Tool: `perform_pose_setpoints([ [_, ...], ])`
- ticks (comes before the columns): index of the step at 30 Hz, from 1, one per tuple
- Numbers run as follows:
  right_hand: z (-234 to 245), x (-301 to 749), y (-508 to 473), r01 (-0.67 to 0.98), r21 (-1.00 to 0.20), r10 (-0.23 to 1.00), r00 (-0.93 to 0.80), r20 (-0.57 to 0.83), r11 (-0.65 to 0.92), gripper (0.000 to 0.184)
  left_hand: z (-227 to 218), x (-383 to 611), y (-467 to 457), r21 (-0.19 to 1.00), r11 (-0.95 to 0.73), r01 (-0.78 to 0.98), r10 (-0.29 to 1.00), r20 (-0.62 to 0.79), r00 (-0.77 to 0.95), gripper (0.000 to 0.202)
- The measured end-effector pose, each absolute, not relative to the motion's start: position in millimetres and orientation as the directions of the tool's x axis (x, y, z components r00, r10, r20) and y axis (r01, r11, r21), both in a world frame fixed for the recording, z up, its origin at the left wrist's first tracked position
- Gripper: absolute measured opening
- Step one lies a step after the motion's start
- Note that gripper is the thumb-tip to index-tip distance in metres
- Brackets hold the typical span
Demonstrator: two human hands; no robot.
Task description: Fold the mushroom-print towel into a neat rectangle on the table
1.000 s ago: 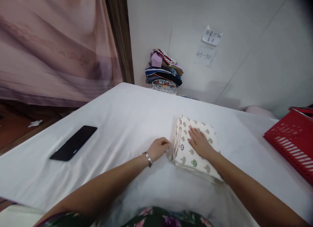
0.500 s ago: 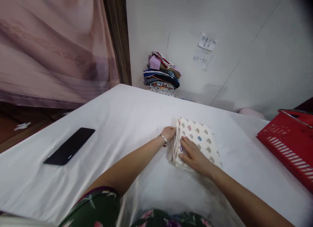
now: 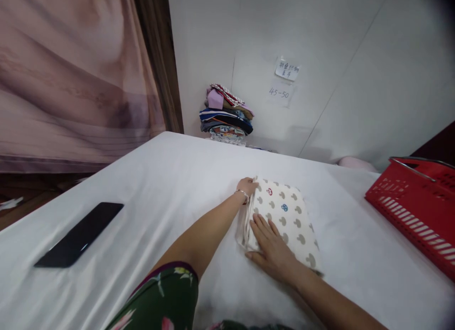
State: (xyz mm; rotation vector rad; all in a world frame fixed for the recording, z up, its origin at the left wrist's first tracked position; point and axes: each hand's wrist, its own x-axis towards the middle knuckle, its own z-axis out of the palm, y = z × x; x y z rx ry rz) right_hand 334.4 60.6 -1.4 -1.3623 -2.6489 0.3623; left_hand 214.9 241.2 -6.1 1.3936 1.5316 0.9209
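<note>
A folded cream cloth (image 3: 286,217) printed with small grey, red and blue mushrooms lies on the white-covered table (image 3: 170,178). My right hand (image 3: 268,247) rests flat on its near left corner, fingers stretched out. My left hand (image 3: 248,185), with a bracelet on the wrist, reaches to the cloth's far left corner and its fingers pinch the stacked edges there.
A black phone (image 3: 78,234) lies face up at the table's left. A red plastic basket (image 3: 417,199) stands at the right edge. A stack of folded coloured clothes (image 3: 226,114) sits against the back wall under two paper notes (image 3: 282,81). A pink curtain (image 3: 71,69) hangs at left.
My left hand has slid along the cloth's left edge from the near side to the far corner. My right hand has drawn back from the cloth's middle to its near corner.
</note>
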Motion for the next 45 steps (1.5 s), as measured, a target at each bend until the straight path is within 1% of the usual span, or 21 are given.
perform_pose_setpoints([
  [3,-5,332,60,0.779,-0.233,0.804,-0.594,0.022,0.582,0.073,-9,205,244,0.919,0.156,0.361,0.987,-0.16,-0.019,0.031],
  [7,-5,331,59,0.777,-0.209,0.799,-0.601,0.031,0.593,0.076,-5,192,245,0.911,0.156,0.382,0.987,-0.153,-0.038,0.029],
  [10,-5,331,59,0.783,-0.202,0.803,-0.595,0.036,0.589,0.076,-2,186,243,0.892,0.148,0.428,0.989,-0.136,-0.058,0.032],
  [14,-7,332,60,0.785,-0.203,0.807,-0.589,0.046,0.585,0.076,4,186,234,0.85,0.13,0.51,0.989,-0.146,-0.009,0.034],
  [16,-7,332,60,0.784,-0.206,0.806,-0.59,0.046,0.586,0.076,10,189,229,0.791,0.132,0.597,0.984,-0.179,0.02,0.037],
  [18,-7,332,59,0.78,-0.211,0.803,-0.594,0.043,0.589,0.074,18,193,224,0.697,0.119,0.707,0.976,-0.214,0.047,0.04],
  [20,-5,332,59,0.776,-0.22,0.801,-0.597,0.045,0.591,0.071,24,198,221,0.611,0.094,0.786,0.967,-0.242,0.073,0.038],
  [21,-3,333,58,0.772,-0.228,0.799,-0.599,0.046,0.593,0.07,26,201,221,0.598,0.081,0.798,0.965,-0.246,0.087,0.035],
  [22,-1,334,57,0.766,-0.24,0.795,-0.604,0.047,0.596,0.07,27,202,220,0.602,0.066,0.796,0.965,-0.243,0.103,0.032],
  [24,5,336,56,0.753,-0.273,0.79,-0.61,0.051,0.599,0.069,24,203,221,0.65,0.04,0.759,0.975,-0.193,0.114,0.026],
  [27,13,343,52,0.763,-0.318,0.813,-0.581,0.044,0.563,0.067,14,198,224,0.704,0.034,0.71,0.991,-0.113,0.065,0.023],
  [29,17,348,48,0.775,-0.342,0.826,-0.564,0.007,0.532,0.065,8,194,224,0.702,0.056,0.71,0.992,-0.118,0.039,0.022],
  [32,24,355,42,0.753,-0.404,0.805,-0.589,-0.064,0.519,0.063,6,190,223,0.707,0.059,0.705,0.99,-0.131,0.048,0.025],
  [34,29,361,39,0.746,-0.436,0.81,-0.583,-0.062,0.504,0.062,8,190,221,0.713,0.039,0.7,0.99,-0.125,0.072,0.031],
  [37,36,378,36,0.801,-0.397,0.875,-0.484,0.011,0.448,0.059,11,190,216,0.692,0.008,0.722,0.978,-0.154,0.137,0.042],
  [40,33,401,37,0.88,-0.319,0.935,-0.347,0.072,0.351,0.054,10,188,210,0.672,-0.013,0.74,0.964,-0.188,0.188,0.041],
  [43,21,416,37,0.925,-0.283,0.967,-0.248,0.059,0.254,0.055,7,186,205,0.73,-0.024,0.683,0.973,-0.139,0.182,0.036],
  [45,14,420,36,0.931,-0.281,0.971,-0.236,0.029,0.235,0.055,4,185,203,0.769,0.019,0.639,0.981,-0.138,0.137,0.035],
])
